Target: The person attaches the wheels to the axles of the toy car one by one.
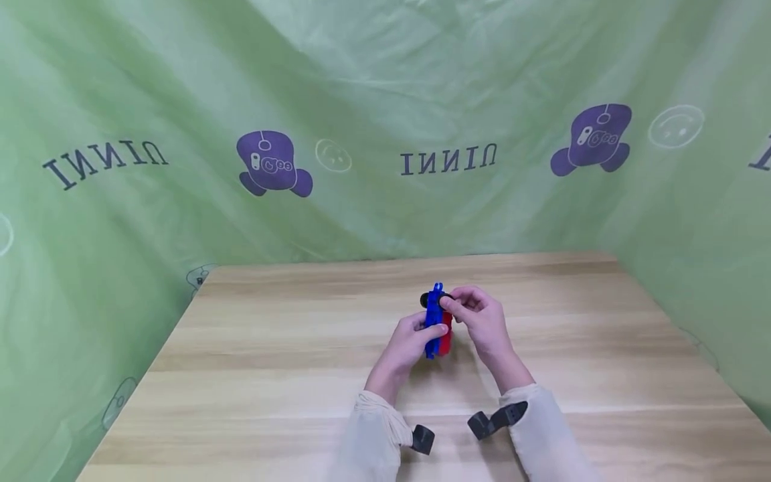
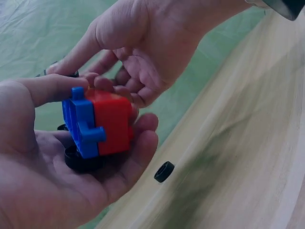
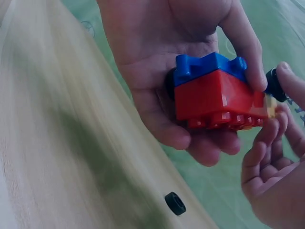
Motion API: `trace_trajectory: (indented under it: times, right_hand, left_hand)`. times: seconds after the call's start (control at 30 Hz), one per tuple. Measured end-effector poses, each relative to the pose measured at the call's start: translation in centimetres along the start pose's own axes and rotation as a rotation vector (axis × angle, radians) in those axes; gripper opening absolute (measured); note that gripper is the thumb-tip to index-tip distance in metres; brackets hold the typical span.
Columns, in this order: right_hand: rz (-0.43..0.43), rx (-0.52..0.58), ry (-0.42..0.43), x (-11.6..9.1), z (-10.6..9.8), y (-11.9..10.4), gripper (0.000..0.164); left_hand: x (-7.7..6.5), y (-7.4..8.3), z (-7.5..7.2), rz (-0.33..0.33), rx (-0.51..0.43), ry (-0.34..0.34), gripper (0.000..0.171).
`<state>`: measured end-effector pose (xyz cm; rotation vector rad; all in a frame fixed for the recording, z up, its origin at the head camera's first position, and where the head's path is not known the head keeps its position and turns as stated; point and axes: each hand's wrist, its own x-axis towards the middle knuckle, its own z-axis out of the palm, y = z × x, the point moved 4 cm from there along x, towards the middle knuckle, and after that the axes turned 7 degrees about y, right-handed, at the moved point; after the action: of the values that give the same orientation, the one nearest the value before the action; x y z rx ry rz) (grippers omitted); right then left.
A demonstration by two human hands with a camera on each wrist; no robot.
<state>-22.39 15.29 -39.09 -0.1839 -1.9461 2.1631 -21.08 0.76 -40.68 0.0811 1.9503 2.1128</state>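
A toy car made of a blue chassis (image 2: pixel 78 121) and a red block (image 3: pixel 205 98) is held in my left hand (image 1: pixel 409 341). In the left wrist view, that hand's thumb lies on the blue side and its fingers curl under and round the red block. Black wheels sit on the chassis, one of them (image 2: pixel 81 160) near the left palm. At the car's far end my right hand (image 1: pixel 486 321) pinches a black wheel (image 3: pixel 275 86) between thumb and fingers. A bit of yellow (image 3: pixel 270 106) shows beside that wheel, mostly covered by fingers.
A loose black wheel (image 2: pixel 164 171) lies on the wooden table (image 1: pixel 241 375), below the hands in both wrist views. A green printed cloth (image 1: pixel 373 214) hangs behind the table and along its sides. Black wrist cameras (image 1: pixel 423 439) stick out from both sleeves.
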Motion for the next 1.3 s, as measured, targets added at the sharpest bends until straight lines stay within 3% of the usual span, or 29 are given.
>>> trace_trajectory:
  times: [0.1,0.23,0.33,0.7,1.0,1.3]
  right_hand:
    - [0.057,0.018,-0.041,0.0,0.0,-0.1,0.013]
    - [0.126,0.009,-0.114,0.0,0.2,-0.1,0.038]
    - [0.144,-0.020,-0.151,0.0,0.3,0.0,0.046]
    - [0.149,-0.078,-0.152,0.3,0.0,0.3,0.046]
    - [0.191,-0.032,-0.115,1.2,0.2,-0.5,0.049]
    - [0.207,-0.005,-0.113,0.8,0.3,0.1,0.038]
  left_hand:
    - [0.1,0.2,0.2,0.002,-0.021,-0.049,0.034]
    - [0.2,0.2,0.3,-0.003,-0.023,-0.072,0.035]
    - [0.2,0.2,0.2,-0.014,-0.016,-0.069,0.035]
    - [0.3,0.2,0.7,-0.025,-0.018,-0.077,0.035]
    - [1.2,0.7,0.9,-0.034,-0.014,-0.058,0.033]
    - [0.6,0.4,0.9,-0.041,0.023,-0.033,0.034]
